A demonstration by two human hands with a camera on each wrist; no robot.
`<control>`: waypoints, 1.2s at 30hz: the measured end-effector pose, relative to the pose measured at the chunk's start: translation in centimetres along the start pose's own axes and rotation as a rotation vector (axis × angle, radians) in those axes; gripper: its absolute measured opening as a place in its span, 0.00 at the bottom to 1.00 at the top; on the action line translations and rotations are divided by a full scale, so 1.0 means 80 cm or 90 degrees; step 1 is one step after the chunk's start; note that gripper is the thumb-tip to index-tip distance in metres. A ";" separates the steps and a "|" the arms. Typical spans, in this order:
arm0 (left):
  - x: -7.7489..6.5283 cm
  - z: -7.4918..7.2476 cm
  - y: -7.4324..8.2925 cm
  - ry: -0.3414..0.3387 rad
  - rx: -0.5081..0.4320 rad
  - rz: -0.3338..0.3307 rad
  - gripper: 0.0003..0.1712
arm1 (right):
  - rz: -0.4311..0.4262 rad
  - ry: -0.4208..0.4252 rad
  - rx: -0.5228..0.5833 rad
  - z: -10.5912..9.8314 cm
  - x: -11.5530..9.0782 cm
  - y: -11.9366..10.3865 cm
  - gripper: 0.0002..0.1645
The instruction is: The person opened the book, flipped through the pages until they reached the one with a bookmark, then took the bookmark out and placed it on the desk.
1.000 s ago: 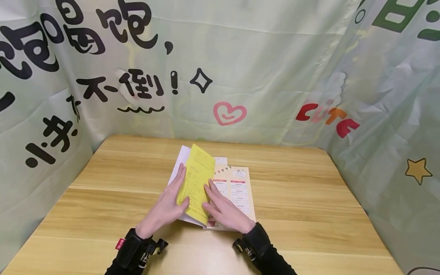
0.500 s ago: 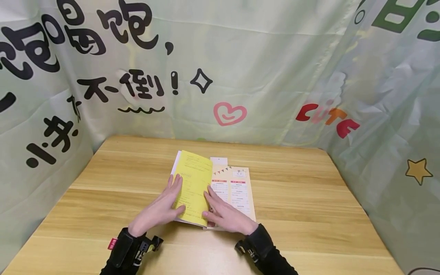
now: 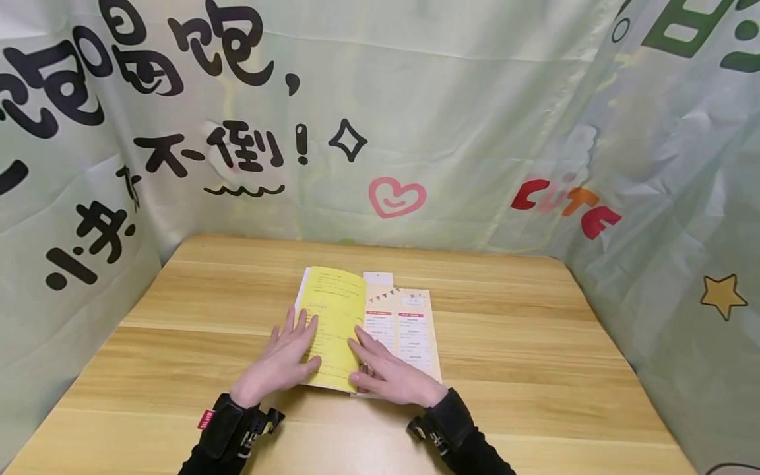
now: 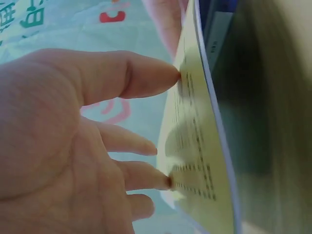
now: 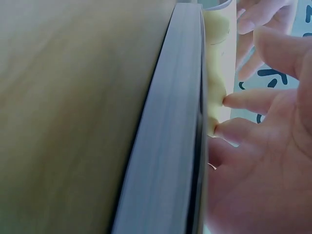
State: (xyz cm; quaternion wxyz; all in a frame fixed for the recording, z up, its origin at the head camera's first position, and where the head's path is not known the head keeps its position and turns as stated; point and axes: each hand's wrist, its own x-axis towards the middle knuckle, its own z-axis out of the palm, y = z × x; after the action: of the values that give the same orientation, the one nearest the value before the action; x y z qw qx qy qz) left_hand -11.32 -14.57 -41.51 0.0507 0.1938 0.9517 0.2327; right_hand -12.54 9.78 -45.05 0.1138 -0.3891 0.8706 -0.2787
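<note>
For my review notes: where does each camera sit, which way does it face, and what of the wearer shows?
Head: worn on the head, facing forward and down at the table and book; both bare hands show, left grip and right grip, plus dark sleeves.
Left wrist: on that wrist, looking past its palm and thumb at the yellow sheet; part of the right grip shows at top.
Right wrist: on that wrist, looking along stacked page edges; its palm and fingers show, the left grip at upper right.
Shared: both wrist views catch the yellow sheet and both grips.
</note>
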 end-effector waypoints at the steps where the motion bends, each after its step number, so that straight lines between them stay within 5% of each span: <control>1: 0.001 0.003 0.000 0.000 0.009 0.009 0.41 | -0.004 -0.001 -0.001 0.000 0.000 0.000 0.40; 19: 0.010 0.045 0.018 0.016 0.029 0.138 0.32 | 0.001 -0.003 0.011 -0.010 -0.019 0.017 0.44; 36: 0.019 0.059 0.035 -0.037 0.010 0.233 0.27 | -0.014 -0.027 -0.051 -0.028 -0.056 0.036 0.55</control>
State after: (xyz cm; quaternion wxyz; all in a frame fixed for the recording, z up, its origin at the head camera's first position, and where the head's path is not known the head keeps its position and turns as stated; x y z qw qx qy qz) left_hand -10.83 -9.66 -44.40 0.0336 0.3705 0.9005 0.2253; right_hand -12.24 15.52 -44.94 0.1133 -0.4090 0.8741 -0.2365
